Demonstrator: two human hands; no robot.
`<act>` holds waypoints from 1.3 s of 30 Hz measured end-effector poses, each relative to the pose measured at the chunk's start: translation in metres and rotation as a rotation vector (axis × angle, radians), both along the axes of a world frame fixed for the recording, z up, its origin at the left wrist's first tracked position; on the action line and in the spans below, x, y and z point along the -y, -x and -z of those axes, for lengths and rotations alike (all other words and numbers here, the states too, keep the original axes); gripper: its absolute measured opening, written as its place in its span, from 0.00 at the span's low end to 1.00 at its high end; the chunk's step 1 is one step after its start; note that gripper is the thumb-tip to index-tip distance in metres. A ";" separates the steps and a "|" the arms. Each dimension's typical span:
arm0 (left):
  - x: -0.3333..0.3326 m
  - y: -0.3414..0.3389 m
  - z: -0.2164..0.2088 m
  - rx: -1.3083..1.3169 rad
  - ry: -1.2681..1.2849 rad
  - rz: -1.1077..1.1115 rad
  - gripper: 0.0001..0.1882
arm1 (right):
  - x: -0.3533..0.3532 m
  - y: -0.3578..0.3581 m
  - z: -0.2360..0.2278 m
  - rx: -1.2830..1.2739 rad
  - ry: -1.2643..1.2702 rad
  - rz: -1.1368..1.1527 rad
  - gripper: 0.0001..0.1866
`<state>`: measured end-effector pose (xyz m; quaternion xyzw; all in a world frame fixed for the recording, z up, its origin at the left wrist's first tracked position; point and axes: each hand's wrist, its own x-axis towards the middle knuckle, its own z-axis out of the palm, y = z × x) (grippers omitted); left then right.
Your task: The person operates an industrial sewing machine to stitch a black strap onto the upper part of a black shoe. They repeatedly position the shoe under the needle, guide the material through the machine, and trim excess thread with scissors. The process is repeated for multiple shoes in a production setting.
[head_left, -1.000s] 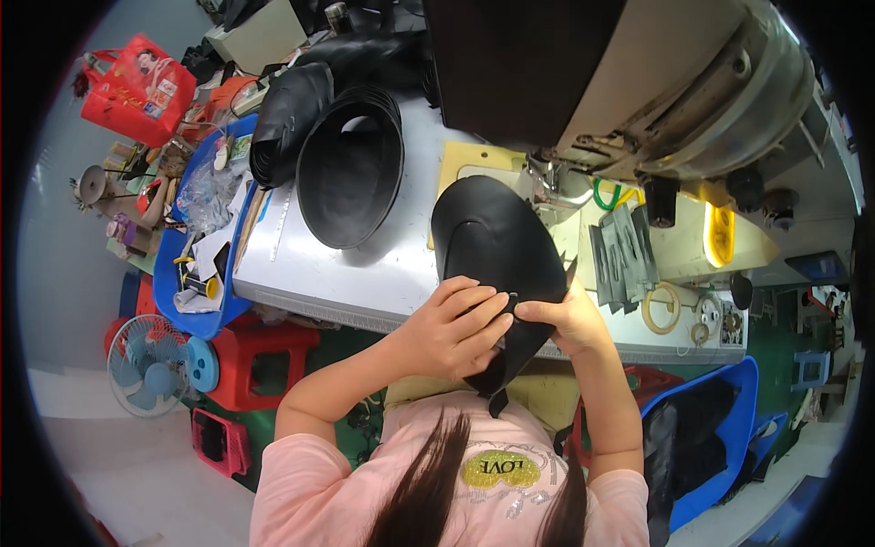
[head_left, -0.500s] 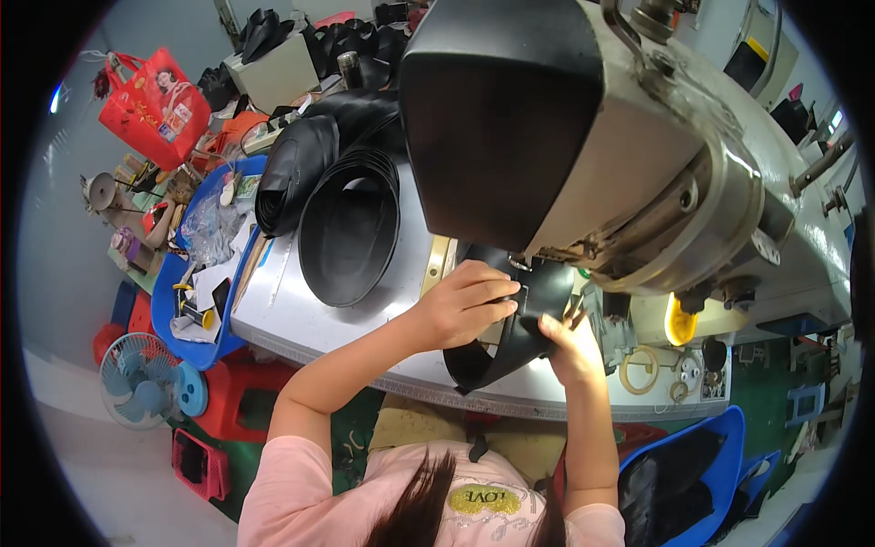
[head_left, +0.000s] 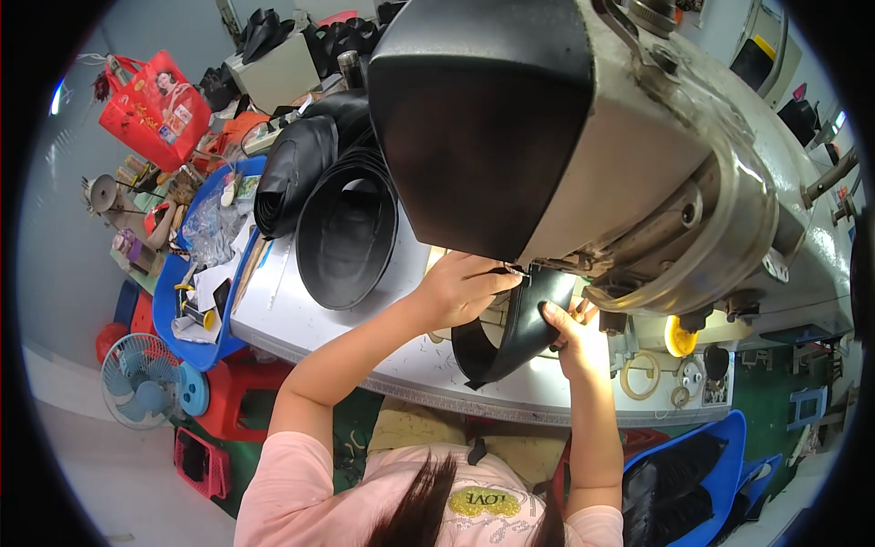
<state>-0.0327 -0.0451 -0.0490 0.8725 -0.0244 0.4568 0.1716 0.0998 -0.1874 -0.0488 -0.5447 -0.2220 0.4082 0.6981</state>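
Two blue bins flank our table (head_left: pixel 351 357): the left bin (head_left: pixel 194 350) holds clear plastic (head_left: pixel 210 234) and white paper (head_left: pixel 202 273), while the right bin (head_left: pixel 732 447) holds black pieces (head_left: pixel 679 488). Below the left one, our pink basket (head_left: pixel 219 469) has something dark inside that we cannot identify. At the front of the table, under the sewing machine's head (head_left: pixel 483 128), lies our curved black piece (head_left: pixel 529 319). Our left hand (head_left: pixel 463 290) reaches in from the left, thumb and fingers pinching the piece's upper left edge. Our right hand (head_left: pixel 574 337) rests its thumb on the right edge; its fingers are partly hidden, so we cannot tell whether they grip.
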 end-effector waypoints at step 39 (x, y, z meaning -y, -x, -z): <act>-0.004 -0.017 0.015 0.161 0.156 -0.079 0.07 | 0.230 -0.262 -0.137 1.531 0.313 1.624 0.13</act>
